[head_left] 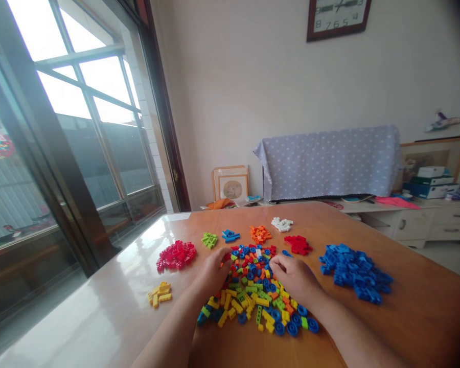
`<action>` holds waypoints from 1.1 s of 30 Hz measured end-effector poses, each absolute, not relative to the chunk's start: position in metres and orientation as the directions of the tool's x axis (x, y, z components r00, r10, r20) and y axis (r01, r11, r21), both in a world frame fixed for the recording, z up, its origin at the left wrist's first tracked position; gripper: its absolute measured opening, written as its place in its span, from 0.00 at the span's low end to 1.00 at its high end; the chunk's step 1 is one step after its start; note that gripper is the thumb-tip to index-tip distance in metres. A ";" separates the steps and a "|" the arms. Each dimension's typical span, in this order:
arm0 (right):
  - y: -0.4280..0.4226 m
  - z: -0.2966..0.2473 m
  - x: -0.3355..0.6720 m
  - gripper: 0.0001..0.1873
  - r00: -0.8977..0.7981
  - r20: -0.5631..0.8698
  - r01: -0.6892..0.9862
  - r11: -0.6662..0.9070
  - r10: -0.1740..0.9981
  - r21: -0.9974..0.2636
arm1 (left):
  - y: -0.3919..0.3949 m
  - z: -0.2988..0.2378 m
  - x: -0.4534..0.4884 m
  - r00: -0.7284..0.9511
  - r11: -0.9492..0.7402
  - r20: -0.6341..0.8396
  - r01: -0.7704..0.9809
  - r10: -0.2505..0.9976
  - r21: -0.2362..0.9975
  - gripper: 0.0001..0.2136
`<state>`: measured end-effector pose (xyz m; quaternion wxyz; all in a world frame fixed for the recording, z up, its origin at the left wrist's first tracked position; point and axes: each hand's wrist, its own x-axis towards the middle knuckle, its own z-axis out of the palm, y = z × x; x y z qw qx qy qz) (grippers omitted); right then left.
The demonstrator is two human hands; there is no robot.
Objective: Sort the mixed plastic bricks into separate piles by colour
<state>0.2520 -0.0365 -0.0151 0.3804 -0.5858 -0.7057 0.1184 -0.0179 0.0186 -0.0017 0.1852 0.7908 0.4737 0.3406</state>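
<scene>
A mixed pile of toy building bricks (249, 299) in yellow, green, blue, red and orange lies on the table before me. My left hand (217, 267) rests at the pile's left back edge, its fingers bent inward among the bricks. On the opposite side, my right hand (294, 275) is curled with thumb and fingers together, touching the pile's right edge. Whatever either hand may be holding is too small or hidden to make out. A small blue brick (286, 253) lies just beyond my right hand.
Around the pile on the brown table (414, 306) sit single-colour heaps: dark pink (176, 255), yellow (160, 294), light green (209, 240), light blue (230, 235), orange (260, 234), white (281, 224), red (298, 245) and a large blue heap (354, 272).
</scene>
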 end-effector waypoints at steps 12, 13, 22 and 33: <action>-0.037 -0.012 0.249 0.15 -0.037 0.389 0.732 0.290 0.921 -0.616 | 0.029 -0.008 -0.020 0.207 -0.431 0.382 0.538 0.901 0.725 0.10; -0.037 -0.012 0.249 0.15 -0.037 0.391 0.732 0.291 0.920 -0.616 | 0.030 -0.008 -0.020 0.211 -0.424 0.368 0.477 0.906 0.770 0.09; -0.038 -0.014 0.249 0.15 -0.037 0.393 0.735 0.291 0.919 -0.612 | 0.022 0.003 -0.016 0.288 -0.225 0.206 0.032 0.935 0.974 0.14; -0.043 -0.009 0.243 0.16 -0.058 0.392 0.721 0.310 0.918 -0.619 | 0.007 0.021 -0.011 0.378 -0.079 0.148 -0.192 0.914 0.978 0.16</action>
